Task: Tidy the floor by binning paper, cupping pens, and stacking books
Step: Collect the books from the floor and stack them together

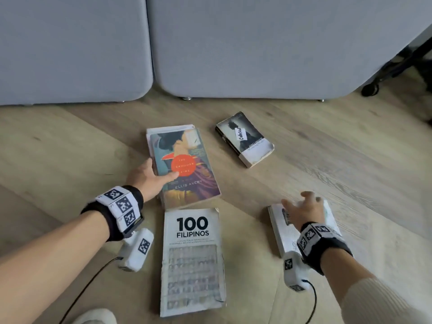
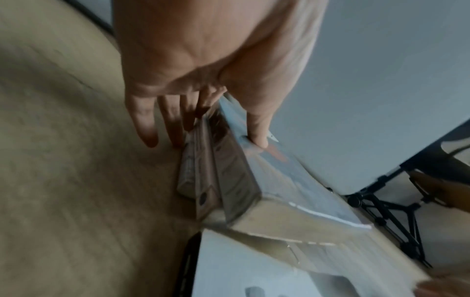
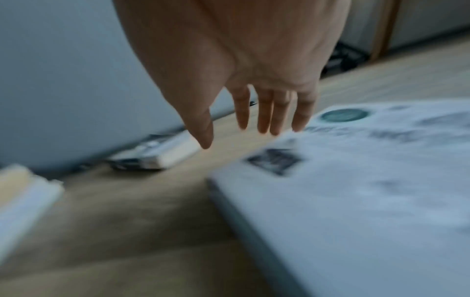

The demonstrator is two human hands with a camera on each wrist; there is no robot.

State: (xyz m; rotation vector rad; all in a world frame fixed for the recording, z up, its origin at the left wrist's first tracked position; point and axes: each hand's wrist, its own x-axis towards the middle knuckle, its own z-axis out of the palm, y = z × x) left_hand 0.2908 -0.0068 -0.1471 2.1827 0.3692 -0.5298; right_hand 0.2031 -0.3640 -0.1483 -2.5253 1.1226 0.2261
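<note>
A paperback with a red circle on its cover (image 1: 187, 164) lies on top of another book (image 1: 163, 130) on the wooden floor (image 1: 327, 160), its long axis running away from the person, title end nearest them. The left hand (image 1: 149, 178) grips its left edge – thumb (image 2: 257, 128) on the cover, fingers (image 2: 145, 122) down beside the spine toward the floor. Just below it, nearly touching, a white book reading "100 Filipinos" (image 1: 192, 260) lies flat, also lengthwise toward the person. To the right, a pale book (image 1: 278, 228) lies under the right hand (image 1: 304, 211), which hovers over it with fingers (image 3: 264, 112) straight and spread, holding nothing – whether they touch the cover cannot be told. Farther back, a small worn dark-covered paperback (image 1: 245, 139) lies angled, apart from the others. Bare floor opens to the left and far right; a grey sofa (image 1: 233, 43) closes off the back
</note>
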